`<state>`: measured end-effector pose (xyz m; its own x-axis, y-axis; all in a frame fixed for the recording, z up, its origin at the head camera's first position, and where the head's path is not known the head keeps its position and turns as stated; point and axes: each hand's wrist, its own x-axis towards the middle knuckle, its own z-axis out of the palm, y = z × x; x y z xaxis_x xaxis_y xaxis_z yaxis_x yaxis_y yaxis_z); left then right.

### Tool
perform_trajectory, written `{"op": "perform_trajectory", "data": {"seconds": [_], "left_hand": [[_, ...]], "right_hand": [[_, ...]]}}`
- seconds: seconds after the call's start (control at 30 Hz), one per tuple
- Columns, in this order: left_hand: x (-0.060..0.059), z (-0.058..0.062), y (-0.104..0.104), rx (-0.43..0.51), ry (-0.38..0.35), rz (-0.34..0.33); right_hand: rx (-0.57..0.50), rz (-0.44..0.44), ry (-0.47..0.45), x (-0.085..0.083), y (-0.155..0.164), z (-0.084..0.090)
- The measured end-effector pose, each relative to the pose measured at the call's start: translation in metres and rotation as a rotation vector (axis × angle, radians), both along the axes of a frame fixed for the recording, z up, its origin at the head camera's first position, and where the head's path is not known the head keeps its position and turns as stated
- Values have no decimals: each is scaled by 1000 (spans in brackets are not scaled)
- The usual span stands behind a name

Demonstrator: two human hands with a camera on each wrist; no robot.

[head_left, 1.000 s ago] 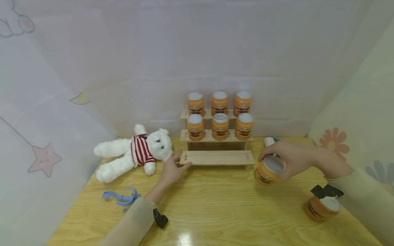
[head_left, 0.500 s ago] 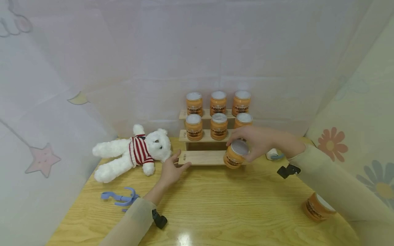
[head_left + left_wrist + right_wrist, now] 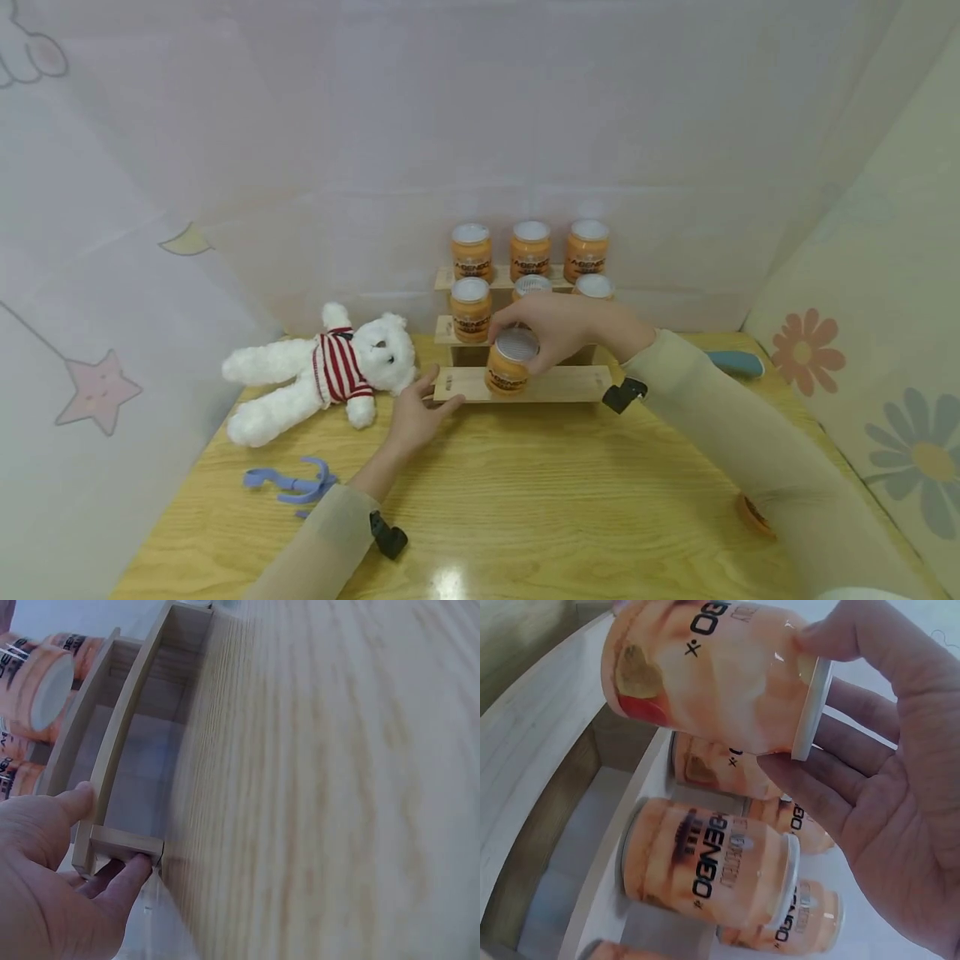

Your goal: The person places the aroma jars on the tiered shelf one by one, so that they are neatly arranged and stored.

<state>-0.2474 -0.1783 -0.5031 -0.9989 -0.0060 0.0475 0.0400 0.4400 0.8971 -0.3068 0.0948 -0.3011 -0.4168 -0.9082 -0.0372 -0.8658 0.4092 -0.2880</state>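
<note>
A three-step wooden shelf [image 3: 562, 385] stands at the back of the table. My left hand [image 3: 416, 417] holds the left end of its lowest step; in the left wrist view the thumb [image 3: 75, 801] lies on the board and the fingers reach round its end support. My right hand [image 3: 558, 323] grips an orange can [image 3: 507, 372] with a pale lid by its upper part, over the left-middle of the lowest step. Whether its base touches the board I cannot tell. Several like cans [image 3: 471, 310] stand upright on the two higher steps, some partly hidden by the right hand.
A white teddy bear [image 3: 345, 367] in a striped sweater lies left of the shelf. Nearer is a blue-purple clip-like object [image 3: 300, 485], partly behind the left sleeve. At right lie a teal-handled object [image 3: 737, 363] and an orange can [image 3: 752, 515], mostly hidden by the right sleeve.
My right hand has carried the orange can leftward from the table right of the shelf to over the lowest step. The left hand has stayed at the shelf's end.
</note>
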Motion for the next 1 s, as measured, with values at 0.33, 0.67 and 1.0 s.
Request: {"op": "perform_trajectory", "data": {"seconds": [0.33, 0.67, 1.0], "left_hand": [[0, -2, -1, 14, 4, -1], [-1, -2, 2, 23, 10, -2], [-1, -2, 1, 27, 17, -10]], "right_hand": [[24, 57, 44, -10, -36, -7], [108, 81, 84, -12, -55, -12], [194, 63, 127, -8, -66, -12]]}}
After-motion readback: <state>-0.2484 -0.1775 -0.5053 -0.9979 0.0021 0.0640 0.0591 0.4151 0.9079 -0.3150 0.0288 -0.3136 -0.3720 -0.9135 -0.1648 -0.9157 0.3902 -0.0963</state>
